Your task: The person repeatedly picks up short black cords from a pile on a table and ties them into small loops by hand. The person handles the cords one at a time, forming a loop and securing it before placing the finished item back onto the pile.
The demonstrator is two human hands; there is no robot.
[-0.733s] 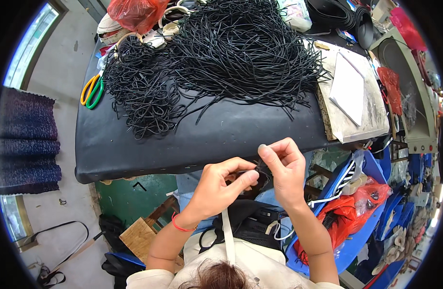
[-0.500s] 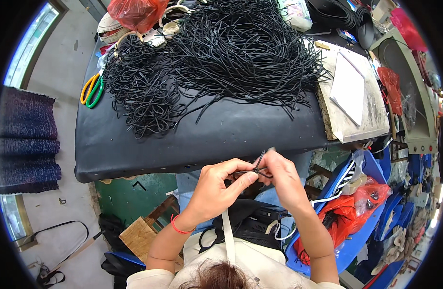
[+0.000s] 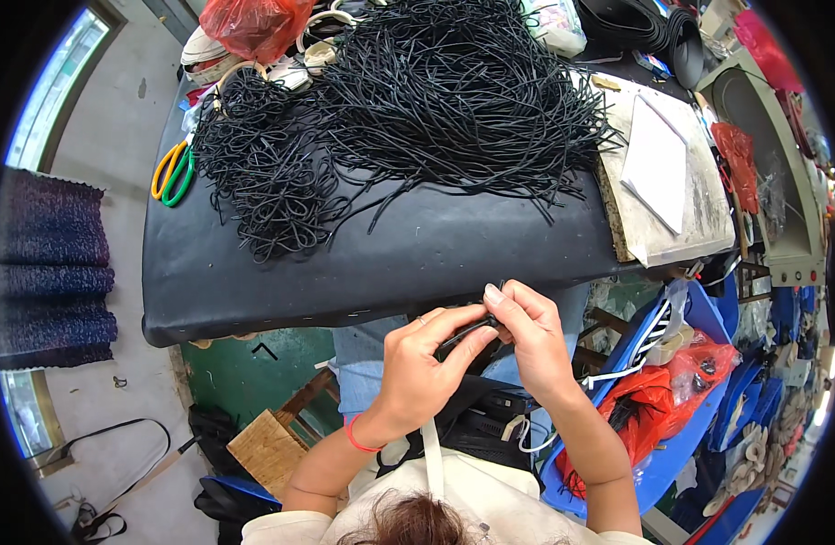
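Note:
Close together just off the front edge of the black-covered table (image 3: 435, 263), my two hands pinch a short black cord (image 3: 460, 337). My left hand (image 3: 415, 363), with a red string on its wrist, has thumb and forefinger closed on it. The fingers of my right hand (image 3: 533, 338) are closed at the cord's other end, thumb on top; part of the cord is hidden by fingers. Beyond them lies a big heap of loose black cords (image 3: 463, 100). Left of that heap is a smaller pile of looped, knotted black cords (image 3: 276, 182).
Scissors with yellow and green handles (image 3: 174, 173) lie at the table's left edge. A pale board (image 3: 708, 209) with white sheets (image 3: 655, 168) is on the right. Beside my right arm stands a blue bin (image 3: 649, 481) holding red plastic bags (image 3: 640, 400). A wooden stool (image 3: 267, 451) is lower left.
The crossed cord ends that stuck up between my hands no longer show above the fingers. My right thumb has come down over the cord, and my left hand has shifted slightly.

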